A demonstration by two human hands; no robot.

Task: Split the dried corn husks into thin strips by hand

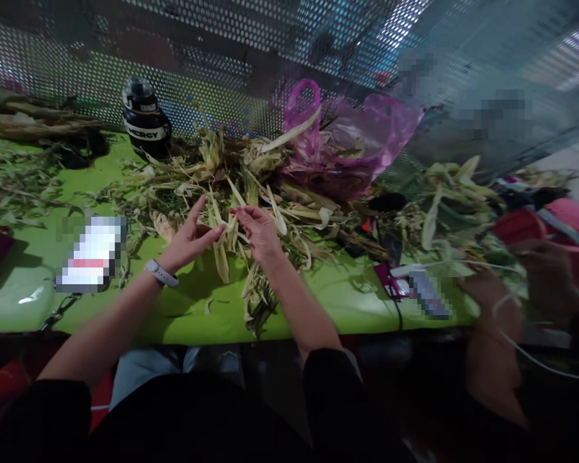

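My left hand (189,235), with a white band on its wrist, has its fingers spread apart and its thumb touching a pale dry leaf strip (220,252) that hangs down between both hands. My right hand (259,233) is curled, with its fingertips pinched on the top of a leaf in the same bunch. Both hands work at the near edge of a heap of dried husks and leaves (231,173) on a green table (188,308).
A black jar with a label (145,119) stands at the back left, and a pink plastic bag (347,145) lies behind the heap. A perforated metal screen (212,71) closes the back. Another person's hands (506,302) are at the right, holding a white cord.
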